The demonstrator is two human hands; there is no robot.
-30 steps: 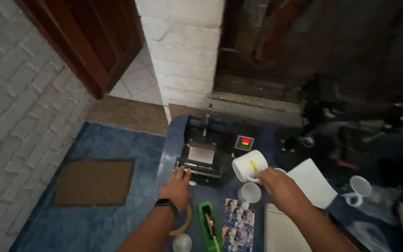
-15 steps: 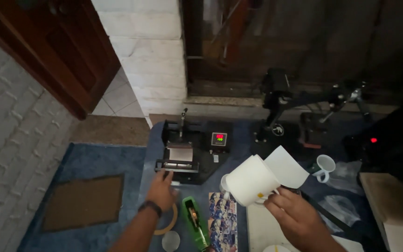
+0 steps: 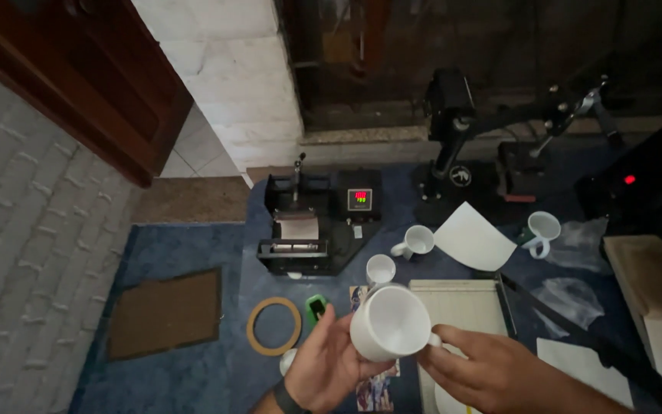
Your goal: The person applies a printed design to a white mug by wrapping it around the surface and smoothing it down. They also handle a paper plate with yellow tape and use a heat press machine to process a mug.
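My left hand (image 3: 323,364) and right hand (image 3: 484,368) both gripping a white mug (image 3: 389,323), fingers wrapped closed, above the blue table (image 3: 216,368), mug press (image 3: 319,222) behind.

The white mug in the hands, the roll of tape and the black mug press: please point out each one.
white mug (image 3: 389,323), head view, on its rounded side wall.
roll of tape (image 3: 253,327), head view, on the left part of its tan ring.
black mug press (image 3: 322,211), head view, on its dark top.
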